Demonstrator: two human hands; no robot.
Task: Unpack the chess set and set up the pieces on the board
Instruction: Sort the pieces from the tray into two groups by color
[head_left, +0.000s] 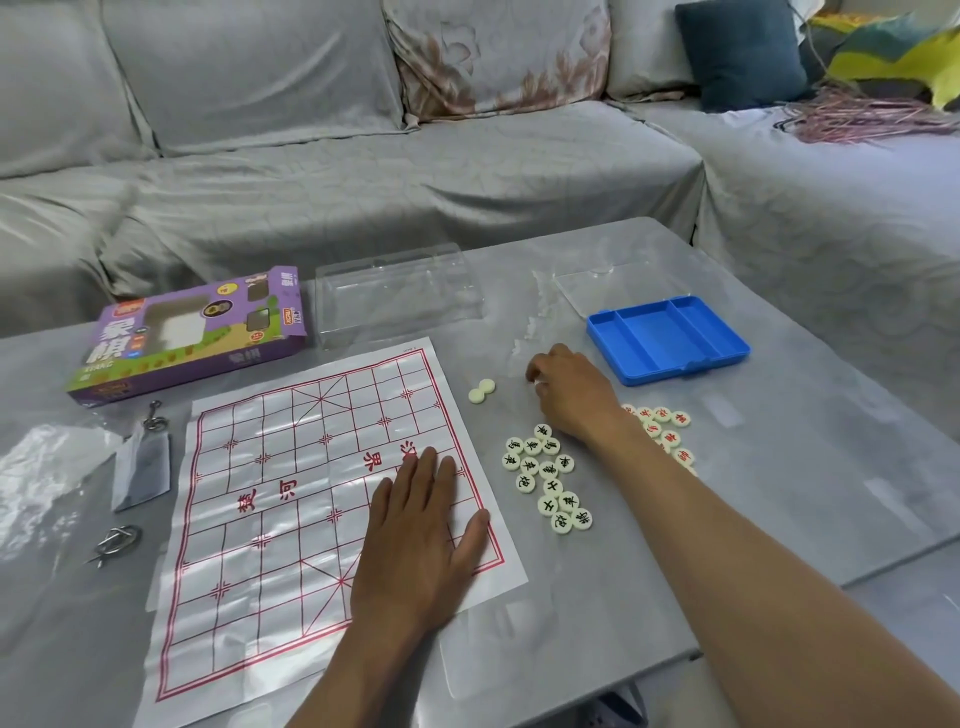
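Head view, looking down on your two hands over a grey table (779, 519). Your left hand (423, 540) lies flat on the paper board (291, 493), fingers straight and slightly spread, palm down near the board's right edge. The board is a white sheet with a red grid; it covers the middle of the table and carries no pieces.

Your right hand (569, 395) reaches past the board toward the far side of the table, knuckles up and fingers curled under; something small and white shows at the fingertips, but you cannot tell whether they pinch a piece.

A cluster of black-lettered pieces (548, 480) lies face up on the table just beside the board's right edge, under your right wrist. A second cluster, the red-lettered pieces (662, 426), lies on the other side of your forearm, partly hidden by it. Two blank-faced pieces (482, 391) touch each other near the board's far right corner.

A blue tray (667, 338) with three compartments sits toward the table's far right corner, a clear lid (618, 286) just behind it. A clear plastic cover (397, 296) and a purple box (192, 332) lie along the far edge. A small bag (143, 467) and metal ring puzzles (117, 540) rest near the left edge.
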